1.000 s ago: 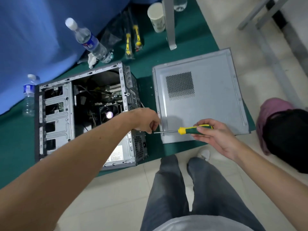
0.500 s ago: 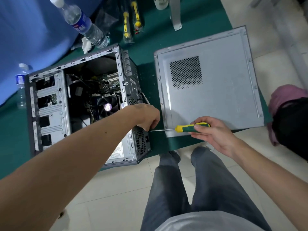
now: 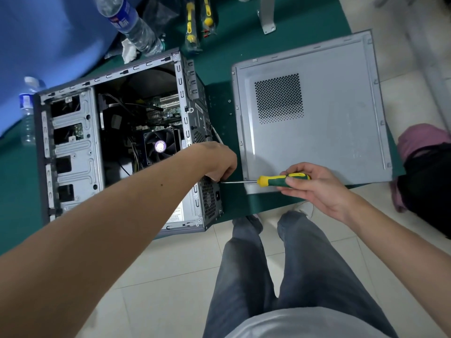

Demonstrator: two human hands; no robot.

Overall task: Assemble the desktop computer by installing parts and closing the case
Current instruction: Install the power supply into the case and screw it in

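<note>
The open grey computer case (image 3: pixel 70 152) lies on its side on a green mat, showing its motherboard and a CPU fan (image 3: pixel 159 146). Its loose side panel (image 3: pixel 341 142) lies flat to the right. My right hand (image 3: pixel 314 186) grips the yellow-green handle of a screwdriver (image 3: pixel 280 179), whose shaft points left to the case's rear face by the power supply. My left hand (image 3: pixel 219 162) sits at that rear edge with its fingers curled around the shaft's tip; whether they pinch a screw is hidden.
Two water bottles (image 3: pixel 129 23) (image 3: pixel 28 111) and packaged yellow tools (image 3: pixel 197 23) lie behind the case. A metal table leg (image 3: pixel 267 18) stands on the mat (image 3: pixel 14 191). A pink and black bag (image 3: pixel 427 167) sits at the right. My legs stand on the tiled floor below.
The view has shifted closer to the case. Both hands stay together at the rear of the case with the screwdriver tip at my left fingers.
</note>
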